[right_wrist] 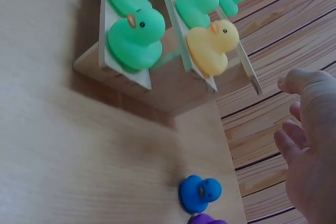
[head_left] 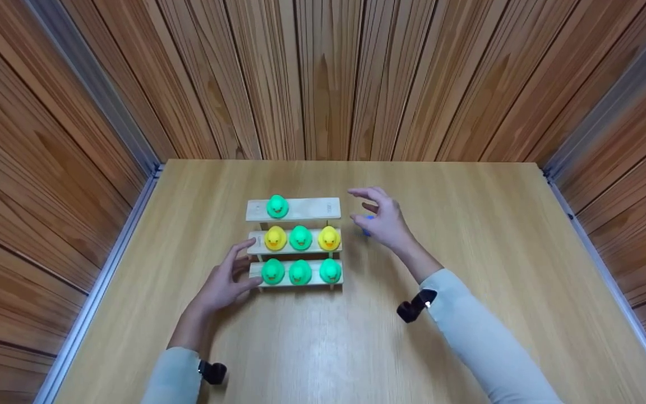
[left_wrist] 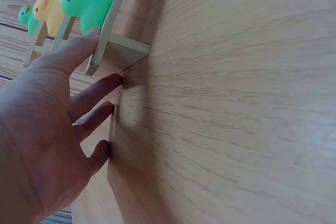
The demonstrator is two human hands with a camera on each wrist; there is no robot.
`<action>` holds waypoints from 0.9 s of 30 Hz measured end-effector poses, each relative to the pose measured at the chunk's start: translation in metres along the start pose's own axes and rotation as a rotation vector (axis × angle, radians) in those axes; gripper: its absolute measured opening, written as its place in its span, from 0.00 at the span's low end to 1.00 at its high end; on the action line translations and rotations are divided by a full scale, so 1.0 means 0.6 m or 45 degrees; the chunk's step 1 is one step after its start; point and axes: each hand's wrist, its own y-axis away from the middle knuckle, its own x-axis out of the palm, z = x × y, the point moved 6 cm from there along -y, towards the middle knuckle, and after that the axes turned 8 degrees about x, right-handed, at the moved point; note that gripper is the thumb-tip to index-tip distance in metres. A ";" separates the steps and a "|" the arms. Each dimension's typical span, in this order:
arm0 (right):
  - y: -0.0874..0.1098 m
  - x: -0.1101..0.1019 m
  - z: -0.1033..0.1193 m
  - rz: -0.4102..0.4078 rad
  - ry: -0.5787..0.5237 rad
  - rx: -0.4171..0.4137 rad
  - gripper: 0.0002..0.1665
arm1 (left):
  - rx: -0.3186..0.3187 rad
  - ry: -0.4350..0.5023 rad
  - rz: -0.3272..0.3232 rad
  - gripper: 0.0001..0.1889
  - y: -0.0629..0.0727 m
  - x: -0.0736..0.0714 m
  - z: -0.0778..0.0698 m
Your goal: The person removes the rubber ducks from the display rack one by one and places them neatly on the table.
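A three-step wooden stand (head_left: pixel 313 210) holds rubber ducks. One green duck (head_left: pixel 277 207) sits on the top step, left of its middle. The middle step carries a green duck (head_left: pixel 300 238) between a yellow duck (head_left: pixel 275 238) and another yellow duck (head_left: pixel 329 238); three green ducks line the bottom step. My left hand (head_left: pixel 223 286) touches the stand's left end, thumb at the bottom step and index finger by the middle one. With nothing in its fingers, my right hand (head_left: pixel 383 221) hovers right of the stand. Beneath it, a blue duck (right_wrist: pixel 197 192) is partly hidden in the head view.
A purple rubber toy (right_wrist: pixel 207 219), cut off by the frame edge, lies beside the blue duck in the right wrist view. The wooden table (head_left: pixel 469 235) meets plank walls (head_left: pixel 323 84) at the back and sides, with metal strips (head_left: pixel 107 241) along the side edges.
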 end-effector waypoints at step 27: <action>-0.032 0.113 0.099 0.154 -0.029 -0.135 0.28 | -0.024 0.034 0.009 0.45 -0.002 -0.003 0.000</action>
